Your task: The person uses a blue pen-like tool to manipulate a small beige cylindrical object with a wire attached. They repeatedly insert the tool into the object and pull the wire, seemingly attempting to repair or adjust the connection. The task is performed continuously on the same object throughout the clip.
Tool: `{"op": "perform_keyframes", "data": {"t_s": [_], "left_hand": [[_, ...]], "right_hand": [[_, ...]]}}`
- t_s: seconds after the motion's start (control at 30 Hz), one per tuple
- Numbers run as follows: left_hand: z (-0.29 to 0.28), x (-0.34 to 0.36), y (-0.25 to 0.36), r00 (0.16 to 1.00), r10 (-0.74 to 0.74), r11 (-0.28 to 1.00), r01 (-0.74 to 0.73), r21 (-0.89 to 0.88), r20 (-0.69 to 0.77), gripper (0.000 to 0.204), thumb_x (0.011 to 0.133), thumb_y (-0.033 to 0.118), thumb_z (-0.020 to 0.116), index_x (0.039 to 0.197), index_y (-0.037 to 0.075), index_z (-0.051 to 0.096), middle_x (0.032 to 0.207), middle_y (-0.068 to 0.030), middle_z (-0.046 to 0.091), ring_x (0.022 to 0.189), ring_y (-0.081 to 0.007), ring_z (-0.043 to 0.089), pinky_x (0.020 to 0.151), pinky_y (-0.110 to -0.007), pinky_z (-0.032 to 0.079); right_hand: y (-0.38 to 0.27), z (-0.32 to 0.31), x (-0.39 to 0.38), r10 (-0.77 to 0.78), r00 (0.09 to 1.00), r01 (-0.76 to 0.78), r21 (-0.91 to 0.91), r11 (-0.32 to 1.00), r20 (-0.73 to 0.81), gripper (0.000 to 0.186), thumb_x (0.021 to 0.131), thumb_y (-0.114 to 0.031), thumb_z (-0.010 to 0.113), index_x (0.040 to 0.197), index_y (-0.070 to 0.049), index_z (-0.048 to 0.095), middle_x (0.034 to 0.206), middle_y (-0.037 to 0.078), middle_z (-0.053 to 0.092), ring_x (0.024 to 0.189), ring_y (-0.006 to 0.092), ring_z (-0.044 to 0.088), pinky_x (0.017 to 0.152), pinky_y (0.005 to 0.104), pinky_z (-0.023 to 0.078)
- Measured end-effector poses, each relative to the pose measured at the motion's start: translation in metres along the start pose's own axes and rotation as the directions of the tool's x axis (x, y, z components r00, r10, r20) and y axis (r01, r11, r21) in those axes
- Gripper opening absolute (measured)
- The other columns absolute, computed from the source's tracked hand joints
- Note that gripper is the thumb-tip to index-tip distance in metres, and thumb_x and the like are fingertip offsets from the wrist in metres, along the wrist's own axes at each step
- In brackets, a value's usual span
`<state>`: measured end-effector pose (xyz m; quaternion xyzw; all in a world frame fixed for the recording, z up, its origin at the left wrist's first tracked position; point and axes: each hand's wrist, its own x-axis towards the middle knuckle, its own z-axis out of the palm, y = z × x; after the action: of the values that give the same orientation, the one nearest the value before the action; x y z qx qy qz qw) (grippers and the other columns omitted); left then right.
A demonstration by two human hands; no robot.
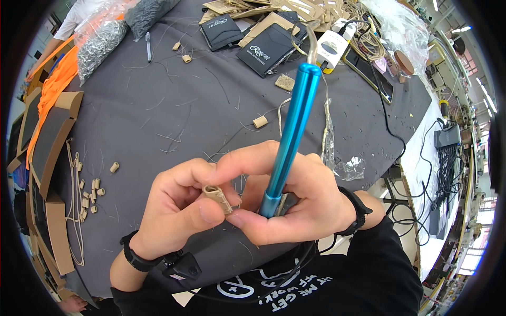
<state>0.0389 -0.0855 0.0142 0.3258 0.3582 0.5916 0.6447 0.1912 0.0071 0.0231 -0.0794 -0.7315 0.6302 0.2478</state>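
My left hand (176,216) pinches a small beige flattened tube (217,198), stitched along one side, with its open end upward. My right hand (298,205) is closed on a metallic blue pen-shaped tool (292,134), held upright with a cable from its top; its fingertips also touch the beige tube. Similar beige pieces (260,121) lie on the dark work surface (174,116), several of them beside a beige cord (75,210) at the left. Loose threads are scattered around my hands.
Brown boards (52,147), orange fabric (50,100) and filled bags (100,52) line the left, where another person's arm (55,42) shows. Dark wallets (261,52), a charger (329,50), a phone (369,73) and cables stand at the back and right, with plastic scraps (350,167) nearer me.
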Motion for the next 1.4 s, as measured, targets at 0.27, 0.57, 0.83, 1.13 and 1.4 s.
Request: {"op": "perform_keyframes", "data": {"t_s": [0.27, 0.57, 0.83, 1.13, 1.4], "left_hand": [[-0.007, 0.001, -0.001, 0.994, 0.095, 0.989, -0.1, 0.11, 0.054, 0.024, 0.066, 0.009, 0.069, 0.077, 0.006, 0.049, 0.071, -0.0001, 0.049, 0.058, -0.0028, 0.04, 0.053, -0.017, 0.032], [-0.006, -0.001, 0.002, 0.995, 0.015, 0.99, -0.028, 0.138, 0.096, 0.023, 0.069, 0.012, 0.066, 0.087, 0.001, 0.057, 0.072, -0.0028, 0.05, 0.065, -0.0081, 0.042, 0.058, -0.022, 0.034], [-0.008, 0.0, -0.005, 0.981, 0.077, 0.996, -0.083, 0.025, 0.181, 0.025, 0.068, 0.016, 0.067, 0.085, 0.0, 0.059, 0.078, -0.0075, 0.055, 0.076, -0.0146, 0.05, 0.067, -0.027, 0.039], [-0.001, -0.001, -0.006, 0.982, 0.097, 0.995, -0.101, 0.019, 0.159, 0.026, 0.067, 0.021, 0.068, 0.08, 0.0, 0.061, 0.082, -0.009, 0.057, 0.08, -0.016, 0.051, 0.072, -0.027, 0.038], [0.0, 0.002, -0.01, 0.991, 0.08, 0.996, -0.084, 0.039, 0.103, 0.026, 0.065, 0.024, 0.07, 0.075, 0.003, 0.06, 0.083, -0.009, 0.056, 0.075, -0.0153, 0.054, 0.066, -0.026, 0.041]], "right_hand": [[0.002, 0.0, 0.001, -0.066, 0.998, 0.066, -0.027, 0.997, 0.018, 0.038, 0.067, 0.005, 0.059, 0.102, 0.004, 0.045, 0.056, 0.005, 0.056, 0.048, 0.0089, 0.054, 0.043, 0.0196, 0.039], [0.001, -0.001, 0.0, -0.092, 0.994, 0.088, 0.059, 0.994, 0.058, 0.034, 0.067, 0.008, 0.057, 0.099, 0.004, 0.047, 0.064, 0.005, 0.053, 0.054, 0.0068, 0.049, 0.043, 0.02, 0.036], [0.005, 0.003, -0.001, -0.085, 0.994, 0.072, 0.167, 0.983, 0.072, 0.033, 0.068, 0.009, 0.055, 0.099, 0.004, 0.048, 0.069, 0.005, 0.052, 0.054, 0.0059, 0.048, 0.044, 0.0195, 0.036], [0.004, 0.001, 0.0, -0.078, 0.988, 0.037, 0.281, 0.959, 0.135, 0.033, 0.071, 0.003, 0.054, 0.102, 0.002, 0.046, 0.069, 0.003, 0.05, 0.055, 0.0042, 0.045, 0.046, 0.0183, 0.034], [0.003, 0.006, 0.003, -0.123, 0.988, 0.081, 0.373, 0.924, 0.09, 0.033, 0.071, 0.002, 0.055, 0.102, 0.001, 0.045, 0.071, 0.002, 0.05, 0.058, 0.0056, 0.047, 0.048, 0.0183, 0.035]]}}
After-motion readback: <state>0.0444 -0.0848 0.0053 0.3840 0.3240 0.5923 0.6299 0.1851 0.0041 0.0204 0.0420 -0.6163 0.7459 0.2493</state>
